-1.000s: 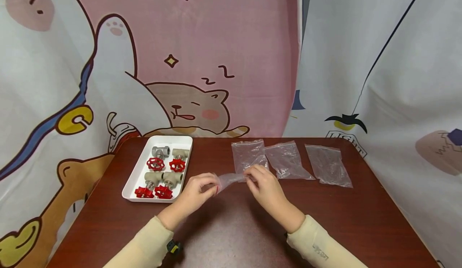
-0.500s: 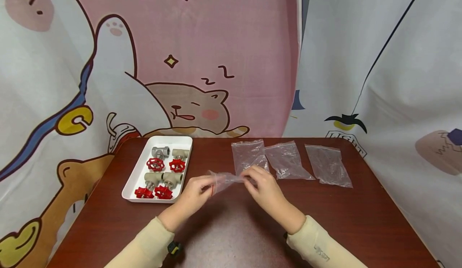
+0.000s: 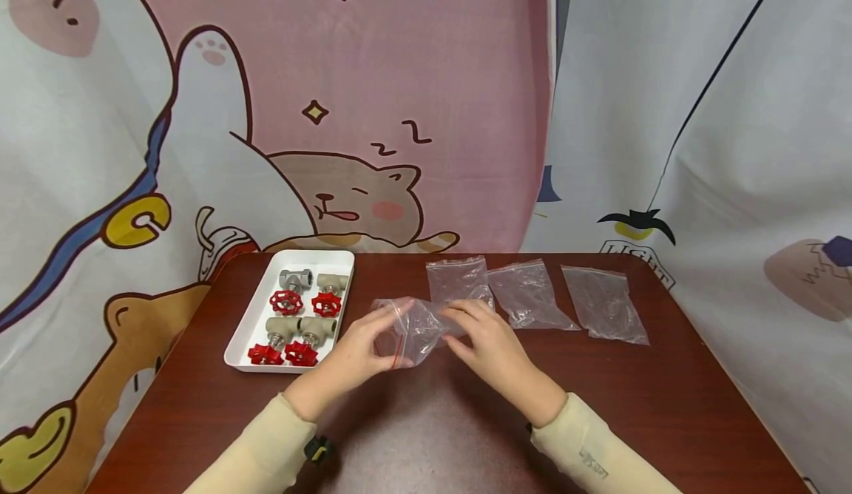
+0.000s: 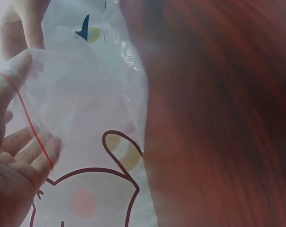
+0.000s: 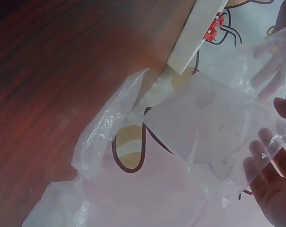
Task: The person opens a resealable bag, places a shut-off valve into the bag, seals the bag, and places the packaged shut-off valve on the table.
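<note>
The clear bag (image 3: 424, 333) has spread wider between your hands, above the table (image 3: 426, 442).
Your left hand (image 3: 351, 355) has fingers extended at its mouth; your right hand (image 3: 491, 352) touches the other end, pinch unclear.

Clear plastic bag (image 3: 426, 331) with red stripe, crinkled, spread, aloft.

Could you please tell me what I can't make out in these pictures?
Lettering on the right sleeve: too small and blurred, head view.
Near end of the leftmost flat bag: behind the right hand and the bag between the hands, head view.
Most red-handled valves: behind the tray wall, right wrist view.
Part of the left hand: cut off by the left edge, left wrist view.
</note>
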Motion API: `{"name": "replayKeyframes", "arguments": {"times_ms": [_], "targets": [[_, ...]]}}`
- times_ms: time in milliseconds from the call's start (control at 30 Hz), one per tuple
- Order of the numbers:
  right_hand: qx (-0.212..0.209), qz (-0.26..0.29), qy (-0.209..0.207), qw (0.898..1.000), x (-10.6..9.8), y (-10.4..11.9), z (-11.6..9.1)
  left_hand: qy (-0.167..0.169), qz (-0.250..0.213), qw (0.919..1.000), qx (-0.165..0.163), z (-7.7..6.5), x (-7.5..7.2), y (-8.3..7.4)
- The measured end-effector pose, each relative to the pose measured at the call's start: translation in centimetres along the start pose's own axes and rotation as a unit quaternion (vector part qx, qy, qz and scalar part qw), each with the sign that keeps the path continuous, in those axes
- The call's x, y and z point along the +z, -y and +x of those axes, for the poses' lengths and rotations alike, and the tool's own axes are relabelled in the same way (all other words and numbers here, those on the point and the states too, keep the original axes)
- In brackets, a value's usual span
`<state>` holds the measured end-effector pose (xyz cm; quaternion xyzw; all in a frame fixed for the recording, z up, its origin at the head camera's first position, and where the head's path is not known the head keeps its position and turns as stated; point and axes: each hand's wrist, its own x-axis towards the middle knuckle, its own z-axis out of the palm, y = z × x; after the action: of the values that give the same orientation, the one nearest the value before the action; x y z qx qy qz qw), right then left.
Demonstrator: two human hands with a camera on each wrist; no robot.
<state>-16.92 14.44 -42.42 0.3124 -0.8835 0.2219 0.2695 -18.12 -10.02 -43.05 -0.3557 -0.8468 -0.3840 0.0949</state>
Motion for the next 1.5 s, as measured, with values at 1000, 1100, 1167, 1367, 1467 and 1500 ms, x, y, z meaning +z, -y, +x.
{"name": "replayKeyframes", "arguments": {"times_ms": [1000, 1100, 1167, 1367, 1467, 1500], "targets": [[0.043, 0.05, -0.143, 0.988, 0.4, -2.1, -0.8, -0.07, -0.168, 0.913, -0.365, -2.3, -7.2, 5.7], [0.041, 0.056, -0.149, 0.986, 0.3, -2.1, -0.7, -0.06, -0.176, 0.8872, -0.422, -2.7, -7.9, 6.9], [0.041, 0.058, -0.151, 0.986, 0.2, -2.1, -0.6, -0.061, -0.165, 0.8779, -0.445, -3.0, -8.3, 7.7], [0.045, 0.06, -0.158, 0.985, -0.1, -2.1, -0.5, -0.049, -0.143, 0.8585, -0.49, -3.5, -9.1, 9.3], [0.047, 0.065, -0.159, 0.984, -0.1, -2.2, -0.4, -0.025, -0.143, 0.847, -0.511, -3.5, -9.4, 9.9], [0.047, 0.067, -0.16, 0.984, -0.2, -2.2, -0.4, -0.011, -0.14, 0.8458, -0.515, -3.4, -9.5, 10.0]]}}
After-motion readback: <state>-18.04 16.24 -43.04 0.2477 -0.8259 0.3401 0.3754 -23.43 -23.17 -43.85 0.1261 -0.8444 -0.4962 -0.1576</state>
